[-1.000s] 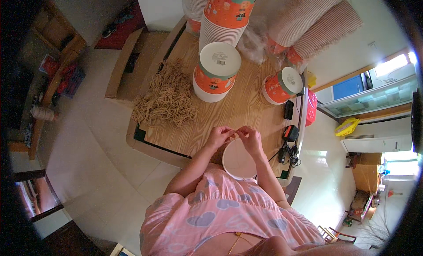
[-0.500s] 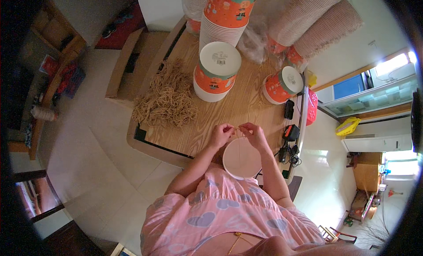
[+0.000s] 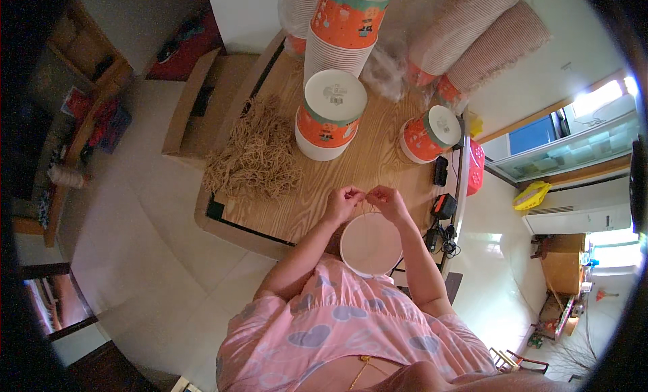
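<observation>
Head view: both hands meet at the worktop's (image 3: 337,173) near edge, left hand (image 3: 344,203) and right hand (image 3: 386,200) with fingers pinched on a thin string (image 3: 365,199) above a white paper bowl (image 3: 370,243). The tying looks midway, and a big pile of strings (image 3: 256,156) waits at the left edge. Orange-and-white bowl stacks (image 3: 332,115) crowd the far side.

Daylight floods in from a window (image 3: 594,98) at right, blown out to glare | wooden table (image 3: 351,183) evenly lit, shadows soft | left side of room dim | fisheye bends edges, black rim | centre sharp, small details soft.
</observation>
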`<state>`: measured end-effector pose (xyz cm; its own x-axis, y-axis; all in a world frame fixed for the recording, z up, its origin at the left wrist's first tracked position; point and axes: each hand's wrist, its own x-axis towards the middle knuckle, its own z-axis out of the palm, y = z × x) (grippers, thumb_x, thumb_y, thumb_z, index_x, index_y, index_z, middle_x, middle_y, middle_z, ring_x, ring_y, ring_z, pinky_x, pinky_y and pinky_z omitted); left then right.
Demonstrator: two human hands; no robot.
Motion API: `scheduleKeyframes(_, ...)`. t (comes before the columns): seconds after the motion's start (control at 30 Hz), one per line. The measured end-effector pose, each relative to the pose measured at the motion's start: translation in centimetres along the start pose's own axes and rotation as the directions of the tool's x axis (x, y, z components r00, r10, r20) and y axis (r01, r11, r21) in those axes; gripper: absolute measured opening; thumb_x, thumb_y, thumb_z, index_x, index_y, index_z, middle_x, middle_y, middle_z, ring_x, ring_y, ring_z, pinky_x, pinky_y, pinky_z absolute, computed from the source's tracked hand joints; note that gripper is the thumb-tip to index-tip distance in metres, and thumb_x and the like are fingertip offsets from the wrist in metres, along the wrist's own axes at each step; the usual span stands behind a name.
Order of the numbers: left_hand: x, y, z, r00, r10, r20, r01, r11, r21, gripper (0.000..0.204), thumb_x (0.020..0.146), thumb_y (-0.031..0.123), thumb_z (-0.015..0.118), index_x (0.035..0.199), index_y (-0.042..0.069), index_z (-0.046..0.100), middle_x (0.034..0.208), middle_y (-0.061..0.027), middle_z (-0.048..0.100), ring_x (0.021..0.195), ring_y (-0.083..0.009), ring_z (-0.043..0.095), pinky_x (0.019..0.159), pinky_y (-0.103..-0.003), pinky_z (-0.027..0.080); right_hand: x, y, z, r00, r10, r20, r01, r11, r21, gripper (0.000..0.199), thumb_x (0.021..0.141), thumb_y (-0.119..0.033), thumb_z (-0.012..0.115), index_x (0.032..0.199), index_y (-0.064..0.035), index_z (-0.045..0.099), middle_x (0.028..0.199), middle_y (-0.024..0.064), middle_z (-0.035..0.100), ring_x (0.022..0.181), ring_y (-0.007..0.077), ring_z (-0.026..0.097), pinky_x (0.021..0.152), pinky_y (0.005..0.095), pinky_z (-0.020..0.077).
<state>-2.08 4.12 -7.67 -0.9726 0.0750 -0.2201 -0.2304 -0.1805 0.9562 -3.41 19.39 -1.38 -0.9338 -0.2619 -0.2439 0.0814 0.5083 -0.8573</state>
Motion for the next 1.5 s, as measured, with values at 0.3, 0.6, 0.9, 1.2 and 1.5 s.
scheduleKeyframes(0.3,0.0,0.5,0.0,0.995,0.089,-0.056,-0.077,0.979,0.191,0.009,0.078,0.010,0.064,0.079,0.001,0.063,0.068,-0.0018,0.062,0.059,-0.0094,0.055,0.056,-0.025,0.044,0.8,0.0,-0.8,0.998,-0.017,0.052,0.013,0.997,0.076,0.010,0.080,-0.010,0.060,0.083,-0.0003,0.062,0.074,0.0007,0.061,0.069,0.0077,0.052,0.064,0.0237,0.0434)
scheduleKeyframes(0.6,0.0,1.2,0.1,1.000,-0.013,-0.001,0.013,0.973,0.230,0.011,0.077,0.011,0.061,0.075,0.000,0.063,0.069,-0.0040,0.063,0.062,-0.0104,0.057,0.058,-0.026,0.046,0.9,1.8,-1.2,0.977,0.069,0.202,-0.101,0.983,0.153,0.013,0.080,-0.013,0.060,0.083,-0.0008,0.062,0.075,0.0011,0.060,0.069,0.0077,0.052,0.063,0.0231,0.0428)
scheduleKeyframes(0.9,-0.6,2.0,-1.2,0.947,-0.306,0.095,0.320,0.915,-0.245,0.009,0.080,0.010,0.060,0.083,0.002,0.060,0.074,-0.0071,0.063,0.061,-0.0122,0.059,0.055,-0.026,0.048,-0.4,0.7,-1.7,0.919,0.263,0.293,-0.299,0.951,0.083,0.013,0.081,-0.014,0.059,0.081,-0.0006,0.061,0.074,-0.0013,0.058,0.070,0.0069,0.051,0.062,0.0212,0.0422)
scheduleKeyframes(1.2,0.4,0.5,-0.8,0.980,-0.165,0.111,0.147,0.977,0.158,0.008,0.076,0.009,0.064,0.077,0.001,0.063,0.069,-0.0056,0.064,0.059,-0.0107,0.059,0.054,-0.026,0.047,-1.3,1.9,-1.1,0.929,0.283,0.238,-0.319,0.939,0.128,0.018,0.085,-0.016,0.053,0.085,-0.0012,0.064,0.074,-0.0005,0.059,0.069,0.0063,0.052,0.062,0.0227,0.0438)
scheduleKeyframes(1.5,0.8,0.1,0.4,0.999,0.000,0.044,-0.008,0.981,0.194,0.006,0.074,0.007,0.064,0.075,0.001,0.064,0.067,-0.0054,0.064,0.060,-0.0112,0.060,0.056,-0.026,0.048,-0.8,2.4,-0.3,0.873,0.406,0.272,-0.485,0.785,0.385,0.022,0.086,-0.023,0.057,0.080,-0.0034,0.063,0.071,-0.0018,0.058,0.062,0.0066,0.052,0.054,0.0224,0.0430)
